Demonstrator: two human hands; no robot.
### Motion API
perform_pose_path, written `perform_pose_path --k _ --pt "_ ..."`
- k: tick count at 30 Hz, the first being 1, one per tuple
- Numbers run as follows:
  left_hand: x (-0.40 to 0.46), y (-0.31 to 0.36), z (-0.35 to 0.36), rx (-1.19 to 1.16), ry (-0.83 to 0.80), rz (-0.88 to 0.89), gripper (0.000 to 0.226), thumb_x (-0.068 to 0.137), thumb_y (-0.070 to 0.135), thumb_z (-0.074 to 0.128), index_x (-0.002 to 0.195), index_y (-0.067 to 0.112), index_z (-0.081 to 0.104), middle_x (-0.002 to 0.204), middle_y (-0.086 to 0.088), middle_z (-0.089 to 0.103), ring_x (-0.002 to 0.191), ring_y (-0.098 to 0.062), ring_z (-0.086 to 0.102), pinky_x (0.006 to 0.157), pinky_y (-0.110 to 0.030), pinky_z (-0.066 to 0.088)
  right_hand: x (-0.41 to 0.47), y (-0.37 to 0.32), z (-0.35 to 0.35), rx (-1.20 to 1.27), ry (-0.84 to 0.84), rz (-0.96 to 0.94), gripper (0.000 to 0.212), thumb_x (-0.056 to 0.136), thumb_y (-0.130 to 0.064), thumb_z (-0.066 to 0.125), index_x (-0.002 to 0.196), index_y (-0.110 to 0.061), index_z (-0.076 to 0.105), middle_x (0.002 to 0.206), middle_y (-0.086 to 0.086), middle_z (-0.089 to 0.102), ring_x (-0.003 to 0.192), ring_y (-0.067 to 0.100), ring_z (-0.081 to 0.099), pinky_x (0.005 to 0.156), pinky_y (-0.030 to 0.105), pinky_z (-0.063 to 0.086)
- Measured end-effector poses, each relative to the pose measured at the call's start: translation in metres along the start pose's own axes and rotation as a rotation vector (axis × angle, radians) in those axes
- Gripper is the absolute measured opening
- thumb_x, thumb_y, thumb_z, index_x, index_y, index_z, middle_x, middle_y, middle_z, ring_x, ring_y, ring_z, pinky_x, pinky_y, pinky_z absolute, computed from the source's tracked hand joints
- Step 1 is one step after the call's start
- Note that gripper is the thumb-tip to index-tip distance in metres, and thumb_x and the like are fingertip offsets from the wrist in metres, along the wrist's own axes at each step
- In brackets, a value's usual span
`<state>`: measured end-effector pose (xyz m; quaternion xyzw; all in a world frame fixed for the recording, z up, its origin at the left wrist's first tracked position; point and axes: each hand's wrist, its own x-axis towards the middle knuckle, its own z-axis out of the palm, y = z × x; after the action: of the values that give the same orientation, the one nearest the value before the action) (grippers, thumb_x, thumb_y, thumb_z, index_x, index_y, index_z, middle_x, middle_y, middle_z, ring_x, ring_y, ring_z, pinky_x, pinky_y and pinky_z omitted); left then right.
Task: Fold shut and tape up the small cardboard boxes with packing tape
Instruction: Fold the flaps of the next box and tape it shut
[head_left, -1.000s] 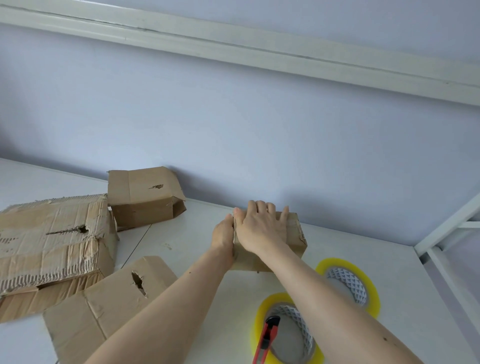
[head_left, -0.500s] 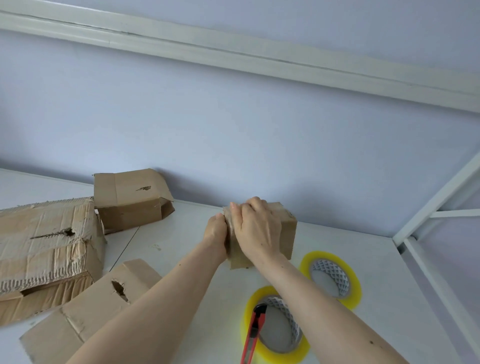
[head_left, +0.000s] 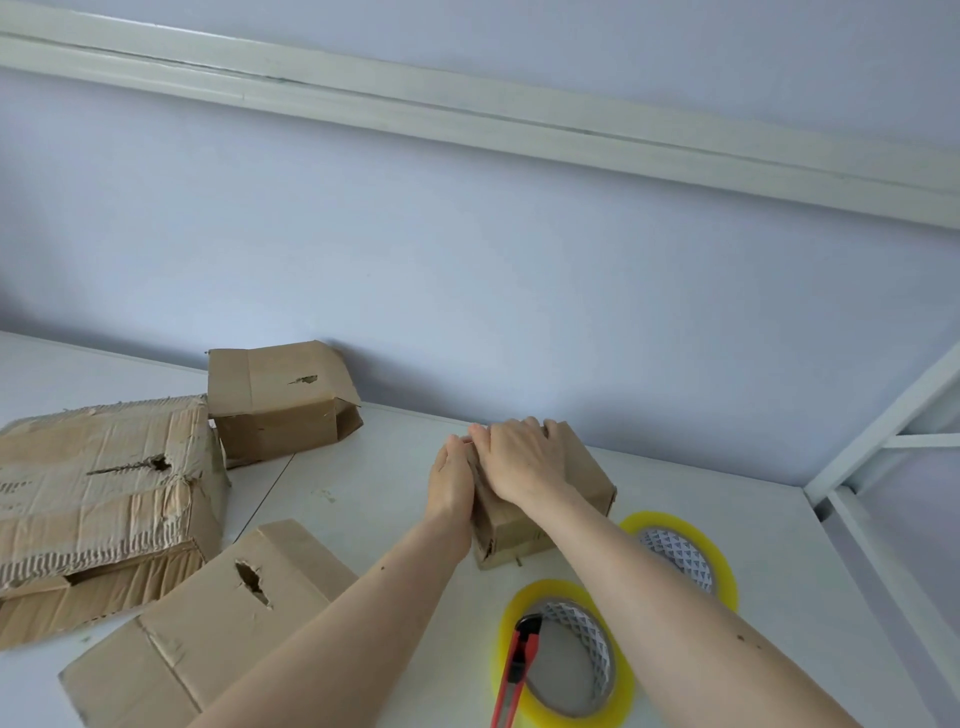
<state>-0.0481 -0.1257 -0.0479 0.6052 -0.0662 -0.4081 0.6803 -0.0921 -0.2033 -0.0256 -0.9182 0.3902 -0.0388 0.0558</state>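
A small brown cardboard box (head_left: 576, 480) sits on the white table (head_left: 363, 488) near the wall. My right hand (head_left: 519, 462) lies over its top, with the fingers bent over the far edge. Flat against the box's left side rests my left hand (head_left: 451, 480), fingers pointing up. Two yellow-rimmed rolls of packing tape lie flat in front of the box: one roll (head_left: 621, 691) near me, the other roll (head_left: 724, 566) to the right, partly behind my right forearm.
A red utility knife (head_left: 514, 670) lies across the near roll. Three more cardboard boxes lie on the left: one (head_left: 280, 400) by the wall, a large crumpled one (head_left: 93, 493), and one (head_left: 208, 634) close to me. A white metal frame (head_left: 883, 426) stands at right.
The small box has been turned and set down on the table. My right hand shifted over its top, and my left hand stays at its left side.
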Motion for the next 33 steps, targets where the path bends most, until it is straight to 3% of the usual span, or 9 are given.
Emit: perform_pose_path --k 3,6,11,17,21,25,28,31,33 --pt "0.000 -0.005 0.006 -0.036 0.054 -0.005 0.043 0.110 0.033 0.027 0.093 0.008 0.059 0.085 -0.008 0.062 0.078 -0.019 0.060 0.065 -0.031 0.049 -0.001 -0.003 0.011 -0.053 0.001 0.024 0.058 0.106 -0.045 0.016 0.103 -0.020 0.068 0.109 0.004 0.065 0.112 0.025 0.050 0.108 0.047 0.026" --pt "0.002 -0.010 0.006 -0.060 0.066 0.037 0.044 0.110 0.034 0.029 0.099 0.005 0.060 0.089 -0.011 0.063 0.080 -0.021 0.061 0.066 -0.031 0.052 -0.001 -0.004 0.010 -0.026 0.024 0.018 0.056 0.107 -0.044 0.018 0.104 -0.019 0.067 0.113 0.005 0.065 0.113 0.026 0.049 0.110 0.048 0.025" --pt "0.008 -0.010 0.000 0.029 0.040 0.071 0.048 0.111 0.035 0.026 0.098 0.007 0.063 0.091 -0.012 0.068 0.080 -0.020 0.064 0.068 -0.031 0.052 -0.013 0.009 0.006 0.005 0.006 -0.025 0.049 0.108 -0.041 0.016 0.128 -0.018 0.054 0.133 0.001 0.055 0.132 0.023 0.040 0.121 0.051 0.009" --pt "0.012 -0.009 -0.012 0.129 -0.030 0.099 0.052 0.110 0.037 0.030 0.101 0.002 0.066 0.091 -0.010 0.068 0.085 -0.019 0.061 0.075 -0.029 0.050 -0.022 0.010 0.008 0.010 0.039 -0.036 0.047 0.107 -0.043 0.014 0.130 -0.025 0.050 0.138 -0.007 0.051 0.133 0.018 0.036 0.118 0.051 0.014" --pt "0.022 -0.009 -0.015 0.184 -0.042 0.072 0.045 0.109 0.041 0.033 0.099 0.008 0.062 0.091 -0.010 0.059 0.085 -0.020 0.054 0.078 -0.032 0.044 -0.038 0.012 0.011 0.001 0.067 -0.077 0.063 0.099 -0.051 0.001 0.138 -0.026 0.043 0.149 -0.010 0.041 0.145 0.017 0.025 0.122 0.057 0.002" --pt "0.022 -0.006 -0.019 0.240 -0.046 0.063 0.054 0.109 0.041 0.033 0.108 -0.005 0.061 0.096 -0.013 0.063 0.090 -0.020 0.056 0.080 -0.032 0.045 -0.041 0.008 0.014 0.022 0.080 -0.041 0.049 0.106 -0.047 0.016 0.143 -0.026 0.040 0.154 -0.009 0.037 0.149 0.019 0.019 0.122 0.057 0.005" --pt "0.022 -0.002 -0.022 0.291 -0.078 0.079 0.051 0.109 0.041 0.032 0.110 0.002 0.065 0.106 -0.013 0.070 0.099 -0.022 0.062 0.085 -0.029 0.047 -0.043 0.008 0.011 0.055 0.086 -0.028 0.051 0.106 -0.047 0.020 0.150 -0.025 0.034 0.157 -0.007 0.036 0.150 0.018 0.018 0.122 0.054 0.007" --pt "0.017 0.002 -0.020 0.268 -0.069 0.096 0.052 0.109 0.040 0.033 0.103 -0.002 0.064 0.092 -0.010 0.065 0.084 -0.020 0.057 0.077 -0.030 0.045 -0.043 0.010 0.004 0.196 0.046 -0.033 0.054 0.107 -0.047 0.022 0.154 -0.022 0.027 0.161 -0.002 0.032 0.152 0.017 0.015 0.124 0.048 0.002" --pt "0.012 0.002 -0.018 0.249 -0.022 0.113 0.049 0.110 0.037 0.032 0.085 0.003 0.058 0.076 -0.006 0.054 0.070 -0.016 0.047 0.066 -0.028 0.038 -0.043 0.015 -0.006 0.329 0.061 -0.011 0.053 0.107 -0.045 0.026 0.153 -0.020 0.030 0.160 0.000 0.034 0.150 0.017 0.024 0.124 0.044 0.007"
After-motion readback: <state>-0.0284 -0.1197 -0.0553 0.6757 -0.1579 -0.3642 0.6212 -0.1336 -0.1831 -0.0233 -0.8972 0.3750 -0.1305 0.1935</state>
